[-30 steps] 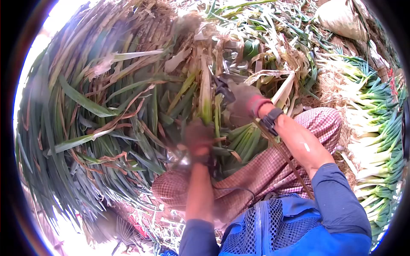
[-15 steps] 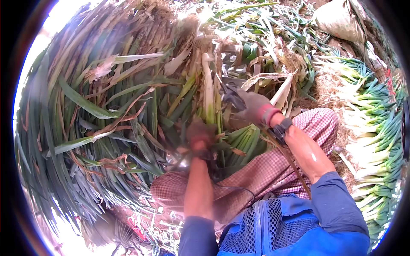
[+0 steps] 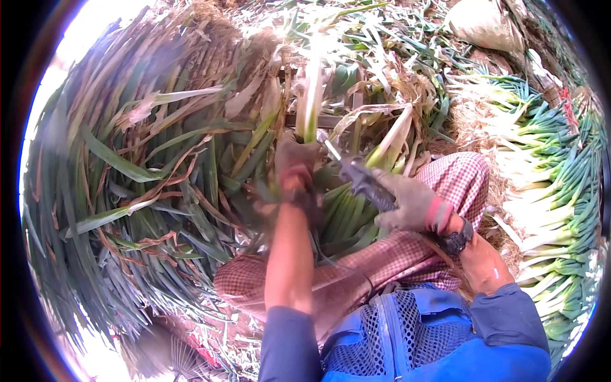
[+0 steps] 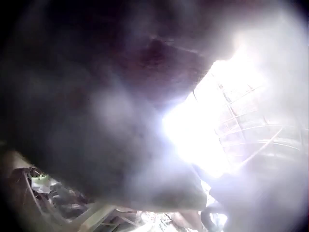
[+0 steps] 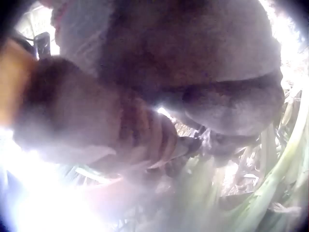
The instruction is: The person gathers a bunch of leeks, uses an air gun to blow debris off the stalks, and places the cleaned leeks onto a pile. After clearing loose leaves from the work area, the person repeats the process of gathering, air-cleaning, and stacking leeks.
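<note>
My gloved left hand [image 3: 297, 162] grips a green onion [image 3: 312, 95], its pale stalk pointing up and away from me. In the left wrist view the dark glove [image 4: 135, 140] fills much of the picture amid glare. My gloved right hand [image 3: 410, 200] holds a black air gun [image 3: 369, 183], its thin nozzle pointing up and left toward the stalk's lower part. Curled glove fingers [image 5: 227, 108] show in the right wrist view, where the gun is mostly hidden. Several green onion leaves [image 3: 347, 213] lie below and between the hands.
A large heap of untrimmed green onions [image 3: 127, 191] rises on the left. Cleaned green onions [image 3: 554, 191] lie in a long row on the right. Loose peelings [image 3: 401, 70] cover the ground ahead, with a pale sack [image 3: 487, 25] at the far right. Crossed legs in checked trousers [image 3: 445, 197] are close below.
My right hand has drawn the air gun back, down and to the right. My left hand has moved up with the green onion, whose stalk now reaches farther away.
</note>
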Motion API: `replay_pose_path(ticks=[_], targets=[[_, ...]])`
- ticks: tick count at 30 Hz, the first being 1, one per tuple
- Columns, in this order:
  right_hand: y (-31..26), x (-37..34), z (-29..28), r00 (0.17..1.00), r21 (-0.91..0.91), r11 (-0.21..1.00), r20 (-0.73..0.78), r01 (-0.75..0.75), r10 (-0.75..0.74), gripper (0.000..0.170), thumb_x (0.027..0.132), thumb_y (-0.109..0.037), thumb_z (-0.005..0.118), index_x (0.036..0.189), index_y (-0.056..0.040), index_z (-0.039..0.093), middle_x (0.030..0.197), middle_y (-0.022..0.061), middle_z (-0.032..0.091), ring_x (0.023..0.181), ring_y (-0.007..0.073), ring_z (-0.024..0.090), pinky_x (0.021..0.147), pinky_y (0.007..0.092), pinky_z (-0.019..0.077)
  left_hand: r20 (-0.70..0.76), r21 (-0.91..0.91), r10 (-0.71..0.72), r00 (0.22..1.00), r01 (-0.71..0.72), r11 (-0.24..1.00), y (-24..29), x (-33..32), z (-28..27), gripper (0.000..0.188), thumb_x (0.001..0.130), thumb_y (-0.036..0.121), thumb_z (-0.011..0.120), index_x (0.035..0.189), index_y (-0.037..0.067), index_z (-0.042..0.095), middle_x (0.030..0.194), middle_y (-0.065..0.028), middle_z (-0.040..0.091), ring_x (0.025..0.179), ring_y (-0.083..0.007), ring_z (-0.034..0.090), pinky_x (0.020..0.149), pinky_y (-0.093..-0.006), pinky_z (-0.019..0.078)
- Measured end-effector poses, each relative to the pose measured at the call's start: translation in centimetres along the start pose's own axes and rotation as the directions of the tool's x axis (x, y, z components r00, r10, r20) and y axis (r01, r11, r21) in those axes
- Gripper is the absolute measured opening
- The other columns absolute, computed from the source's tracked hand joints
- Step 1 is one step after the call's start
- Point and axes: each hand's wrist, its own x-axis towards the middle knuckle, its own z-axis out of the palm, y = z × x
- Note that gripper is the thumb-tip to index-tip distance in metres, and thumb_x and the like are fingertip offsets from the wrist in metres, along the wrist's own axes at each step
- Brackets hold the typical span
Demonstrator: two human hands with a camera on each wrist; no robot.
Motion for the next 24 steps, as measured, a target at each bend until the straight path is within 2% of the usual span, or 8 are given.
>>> replay_pose_path(ticks=[3, 7, 9, 11, 14, 20, 22, 24], targets=[[1.2, -0.4, -0.4, 0.997, 0.045, 0.999, -0.067, -0.026, 0.029, 0.106, 0.081, -0.041, 0.083, 0.165, 0.0019, 0.036, 0.13, 0.0278, 0.066, 0.121, 0.0403, 0.067, 0.108, 0.0424, 0.0508, 0.029, 0.241, 0.291, 0.956, -0.289, 0.927, -5.2, 3.1, 3.8, 0.036, 0.079, 0.022, 0.083, 0.108, 0.002, 0.077, 0.094, -0.0215, 0.08, 0.086, -0.0355, 0.079, 0.079, -0.0443, 0.0612], [0.7, -1.2, -0.8, 0.988, 0.112, 0.982, 0.028, -0.153, 0.15, 0.102, 0.078, -0.034, 0.084, 0.162, 0.0028, 0.041, 0.122, 0.0253, 0.069, 0.112, 0.0373, 0.07, 0.103, 0.041, 0.0539, -0.035, -0.058, 0.1, 0.994, -0.102, 0.993, -5.9, -1.8, 2.4, 0.043, 0.083, 0.031, 0.086, 0.116, 0.004, 0.077, 0.108, -0.0228, 0.08, 0.1, -0.038, 0.077, 0.089, -0.0446, 0.06], [2.6, -0.8, 1.6, 0.995, 0.083, 0.996, -0.096, 0.019, -0.011, 0.103, 0.077, -0.037, 0.085, 0.162, 0.0033, 0.041, 0.127, 0.0275, 0.068, 0.115, 0.0389, 0.07, 0.104, 0.0412, 0.053, 0.036, 0.153, 0.061, 0.997, -0.066, 0.986, -5.9, -3.2, 1.6, 0.048, 0.082, 0.032, 0.089, 0.119, 0.005, 0.077, 0.112, -0.0223, 0.079, 0.104, -0.0371, 0.077, 0.092, -0.0435, 0.0595], [0.4, -0.3, 0.3, 0.994, 0.082, 0.993, -0.056, -0.088, 0.093, 0.105, 0.077, -0.037, 0.085, 0.163, 0.003, 0.039, 0.134, 0.0301, 0.066, 0.123, 0.04, 0.067, 0.109, 0.0405, 0.0511, 0.041, 0.249, 0.118, 0.992, -0.124, 0.961, -5.5, -5.1, 0.7, 0.047, 0.083, 0.036, 0.087, 0.115, 0.003, 0.078, 0.108, -0.0219, 0.08, 0.103, -0.0394, 0.076, 0.091, -0.0453, 0.0595], [0.1, 0.1, 0.9, 0.984, 0.1, 0.994, 0.168, 0.038, -0.055, 0.104, 0.082, -0.044, 0.084, 0.162, 0.005, 0.038, 0.129, 0.0308, 0.067, 0.125, 0.0439, 0.066, 0.111, 0.0454, 0.0492, 0.114, 0.415, 0.142, 0.983, -0.177, 0.892, -5.5, -6.0, 0.3, 0.044, 0.084, 0.04, 0.084, 0.11, 0.004, 0.079, 0.103, -0.0225, 0.079, 0.102, -0.0401, 0.076, 0.09, -0.0468, 0.0593], [1.2, -0.2, 3.1, 0.999, 0.034, 0.999, 0.035, 0.032, -0.033, 0.102, 0.082, -0.043, 0.084, 0.161, 0.0022, 0.04, 0.127, 0.0298, 0.068, 0.122, 0.0443, 0.067, 0.107, 0.0469, 0.0515, 0.073, 0.325, 0.221, 0.972, -0.233, 0.916, -5.0, -5.2, -0.9, 0.038, 0.084, 0.039, 0.081, 0.099, 0.004, 0.081, 0.091, -0.0222, 0.078, 0.09, -0.0363, 0.077, 0.082, -0.046, 0.0598], [-0.3, -0.8, 2.0, 0.986, 0.035, 0.997, 0.154, -0.065, 0.059, 0.102, 0.082, -0.044, 0.083, 0.161, 0.0025, 0.04, 0.131, 0.0299, 0.066, 0.123, 0.0442, 0.066, 0.107, 0.0471, 0.0515, 0.173, -0.08, 0.014, 0.985, 0.0, 0.997, -2.5, -5.5, -3.1, 0.035, 0.085, 0.035, 0.081, 0.099, 0.003, 0.082, 0.085, -0.021, 0.077, 0.082, -0.0315, 0.077, 0.078, -0.0424, 0.0598], [0.3, -1.3, 2.5, 0.989, 0.066, 0.998, 0.148, 0.004, -0.013, 0.102, 0.082, -0.045, 0.083, 0.161, 0.0031, 0.041, 0.133, 0.0298, 0.066, 0.123, 0.0443, 0.066, 0.108, 0.0467, 0.0515, 0.223, -0.111, 0.023, 0.975, 0.002, 0.994, -3.9, -3.2, -2.5, 0.032, 0.086, 0.03, 0.08, 0.102, 0.002, 0.082, 0.085, -0.021, 0.077, 0.081, -0.0302, 0.076, 0.077, -0.0401, 0.0597]])
